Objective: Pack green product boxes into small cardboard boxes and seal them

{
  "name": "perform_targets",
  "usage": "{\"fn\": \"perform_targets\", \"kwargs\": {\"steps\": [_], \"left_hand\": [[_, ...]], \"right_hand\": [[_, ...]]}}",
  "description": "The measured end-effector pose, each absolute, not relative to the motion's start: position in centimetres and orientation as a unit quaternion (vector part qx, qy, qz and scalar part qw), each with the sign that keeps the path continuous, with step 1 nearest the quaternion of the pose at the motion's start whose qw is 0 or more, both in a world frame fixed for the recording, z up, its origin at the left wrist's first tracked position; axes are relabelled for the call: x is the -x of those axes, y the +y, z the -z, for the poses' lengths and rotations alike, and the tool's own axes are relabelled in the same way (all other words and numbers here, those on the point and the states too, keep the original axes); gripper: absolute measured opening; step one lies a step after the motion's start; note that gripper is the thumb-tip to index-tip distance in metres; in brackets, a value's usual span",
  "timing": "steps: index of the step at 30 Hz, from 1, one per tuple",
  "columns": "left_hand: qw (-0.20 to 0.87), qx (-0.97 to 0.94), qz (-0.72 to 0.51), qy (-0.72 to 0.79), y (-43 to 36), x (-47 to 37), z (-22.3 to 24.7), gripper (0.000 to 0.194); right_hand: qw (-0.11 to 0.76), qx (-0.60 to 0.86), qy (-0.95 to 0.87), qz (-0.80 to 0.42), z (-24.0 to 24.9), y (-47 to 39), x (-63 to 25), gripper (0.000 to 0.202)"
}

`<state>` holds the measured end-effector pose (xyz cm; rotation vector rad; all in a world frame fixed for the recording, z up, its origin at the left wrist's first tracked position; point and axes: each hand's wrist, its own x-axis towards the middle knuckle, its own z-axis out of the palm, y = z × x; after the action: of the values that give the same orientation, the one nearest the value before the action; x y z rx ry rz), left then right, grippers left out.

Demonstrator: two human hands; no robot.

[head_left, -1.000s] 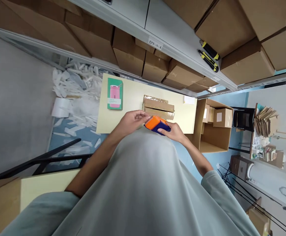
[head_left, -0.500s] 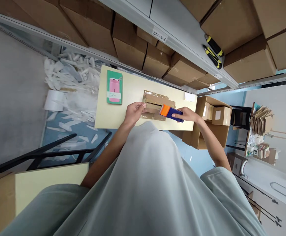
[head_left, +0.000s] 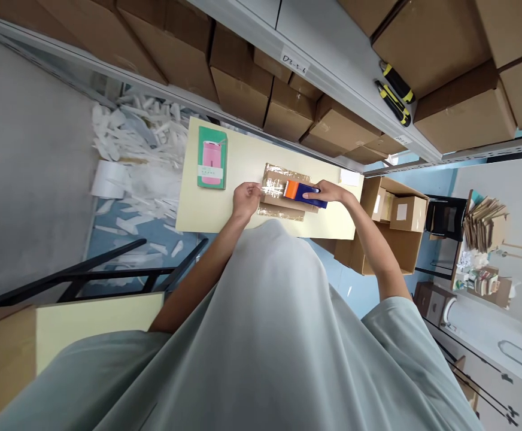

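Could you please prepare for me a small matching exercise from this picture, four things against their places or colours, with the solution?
1. Tape dispenser
2. Cutter knives
3. Flat box with a pink picture
4. Carton on the table

A. on the shelf
B. brown
C. in the right hand
D. green

1-C, 2-A, 3-D, 4-B

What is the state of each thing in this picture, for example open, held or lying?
Left hand: pinching the tape strip
Right hand: gripping the tape dispenser
Tape strip: stretched between left hand and dispenser
Tape dispenser: held over the cardboard package
Cardboard package: on the table, partly taped
Green box: lying on table, appears closed
Large carton: open, smaller boxes inside
Utility knives: lying on shelf
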<state>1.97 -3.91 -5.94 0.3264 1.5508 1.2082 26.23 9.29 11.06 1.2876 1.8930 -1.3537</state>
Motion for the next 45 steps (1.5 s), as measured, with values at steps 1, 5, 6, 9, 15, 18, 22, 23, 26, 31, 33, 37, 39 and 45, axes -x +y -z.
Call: {"fn": "perform_targets", "kwargs": {"steps": [1,5,6,9,15,18,22,23,26,31,33,37,39,45], "left_hand": [[0.544,-0.136,-0.51,0.652,-4.0,-1.9,6.3,0.014],[0.554,-0.117,-0.53,0.631,-3.9,-1.9,7.3,0.019],[0.554,-0.114,-0.533,0.63,-3.9,-1.9,7.6,0.02],[0.553,-0.108,-0.532,0.632,-3.7,-1.8,8.4,0.019],[0.548,-0.146,-0.485,0.665,-3.4,-2.3,10.0,0.017],[0.552,-0.161,-0.473,0.667,-3.4,-2.8,10.5,0.016],[0.54,-0.177,-0.443,0.693,-4.1,-2.7,10.9,0.042],[0.526,-0.193,-0.436,0.704,-4.4,-2.7,10.8,0.054],[0.471,-0.327,-0.431,0.697,-5.4,-2.8,10.1,0.064],[0.409,-0.593,-0.335,0.607,-5.4,-4.2,7.2,0.12],[0.403,-0.643,-0.287,0.585,-4.6,-4.5,6.0,0.133],[0.382,-0.673,-0.249,0.582,-3.2,-4.5,4.5,0.128],[0.367,-0.679,-0.234,0.591,-2.8,-4.6,4.0,0.126],[0.371,-0.67,-0.197,0.611,-2.3,-4.9,3.7,0.124]], "right_hand": [[0.24,-0.468,0.695,0.491,-10.9,9.3,-26.0,0.079],[0.238,-0.468,0.704,0.478,-10.3,9.5,-25.2,0.078],[0.236,-0.469,0.706,0.476,-10.2,9.5,-25.0,0.078],[0.242,-0.473,0.706,0.468,-9.9,9.4,-24.6,0.077],[0.255,-0.485,0.708,0.446,-9.5,9.0,-24.2,0.076],[0.253,-0.49,0.706,0.445,-9.5,8.8,-24.2,0.076],[0.256,-0.497,0.701,0.443,-9.4,8.5,-24.4,0.077],[0.256,-0.499,0.7,0.441,-9.4,8.4,-24.4,0.078],[0.254,-0.505,0.7,0.436,-9.4,8.3,-24.6,0.076],[0.251,-0.494,0.71,0.435,-9.3,8.3,-24.8,0.074],[0.246,-0.483,0.716,0.44,-9.3,8.4,-24.9,0.074],[0.243,-0.457,0.733,0.442,-9.2,8.8,-25.0,0.071],[0.248,-0.45,0.741,0.432,-9.0,8.9,-25.0,0.069],[0.249,-0.429,0.76,0.42,-7.8,9.1,-25.1,0.067]]}}
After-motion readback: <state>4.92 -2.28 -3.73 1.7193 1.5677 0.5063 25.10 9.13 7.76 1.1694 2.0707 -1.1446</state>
